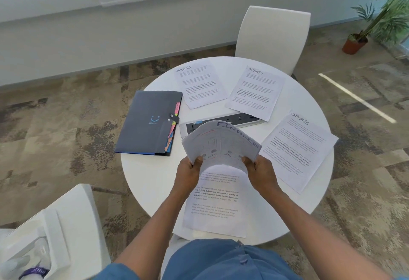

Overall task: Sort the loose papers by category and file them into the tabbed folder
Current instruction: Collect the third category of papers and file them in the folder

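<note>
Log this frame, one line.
both hands hold FINANCE stack | three SPORTS sheets on table | folder closed

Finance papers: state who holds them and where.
Both hands hold the bowed Finance stack by its near edge: left hand at one corner, right hand at the other.

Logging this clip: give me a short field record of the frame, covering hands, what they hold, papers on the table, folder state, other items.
left hand: grips the held stack's left edge
right hand: grips its right edge
held stack: bowed sheets, top one headed FINANCE
sports sheets: three lying flat, far, far right, right
near sheet: flat beneath the hands, heading hidden
folder: closed, left on the table, coloured tabs showing
power strip: table centre
</note>
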The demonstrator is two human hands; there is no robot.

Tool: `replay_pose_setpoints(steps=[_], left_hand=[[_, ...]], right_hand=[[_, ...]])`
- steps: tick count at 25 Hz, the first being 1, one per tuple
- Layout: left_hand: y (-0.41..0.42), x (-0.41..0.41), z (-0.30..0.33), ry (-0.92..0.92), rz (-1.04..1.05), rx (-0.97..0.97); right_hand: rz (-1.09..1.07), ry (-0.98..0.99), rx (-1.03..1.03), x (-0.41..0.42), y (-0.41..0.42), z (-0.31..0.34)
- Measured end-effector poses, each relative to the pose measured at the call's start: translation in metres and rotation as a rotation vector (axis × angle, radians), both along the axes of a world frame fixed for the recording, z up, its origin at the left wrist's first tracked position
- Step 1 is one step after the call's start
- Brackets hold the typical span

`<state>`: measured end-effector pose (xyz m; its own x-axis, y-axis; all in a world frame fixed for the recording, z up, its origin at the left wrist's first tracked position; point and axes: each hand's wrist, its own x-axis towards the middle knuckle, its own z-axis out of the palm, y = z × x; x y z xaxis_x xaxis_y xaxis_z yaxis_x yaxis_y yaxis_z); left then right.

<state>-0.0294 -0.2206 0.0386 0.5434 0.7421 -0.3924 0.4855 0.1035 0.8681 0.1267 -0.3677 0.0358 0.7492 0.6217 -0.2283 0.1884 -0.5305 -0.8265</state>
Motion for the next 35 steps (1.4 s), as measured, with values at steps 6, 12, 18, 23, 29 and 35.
replay_pose_setpoints(steps=[6,12,18,23,29,35], left_hand=[[-0.012,-0.001,0.004,0.162,-0.205,0.325],[-0.012,-0.002,0.005,0.208,-0.221,0.353],[-0.011,-0.008,-0.004,0.353,-0.259,0.339],[-0.016,-0.005,-0.001,0.364,-0.287,0.337],[-0.017,-0.01,-0.003,0.313,-0.288,0.316],[-0.015,-0.014,-0.008,0.305,-0.257,0.303]], right_hand=[[0.109,-0.055,-0.091,-0.004,-0.005,-0.01],[0.111,-0.094,-0.103,-0.004,-0.004,-0.008],[0.189,-0.204,-0.317,-0.001,-0.01,-0.016],[0.207,-0.212,-0.328,-0.006,-0.009,-0.018],[0.195,-0.177,-0.326,-0.004,-0.02,-0.025],[0.2,-0.186,-0.281,-0.007,-0.027,-0.029]])
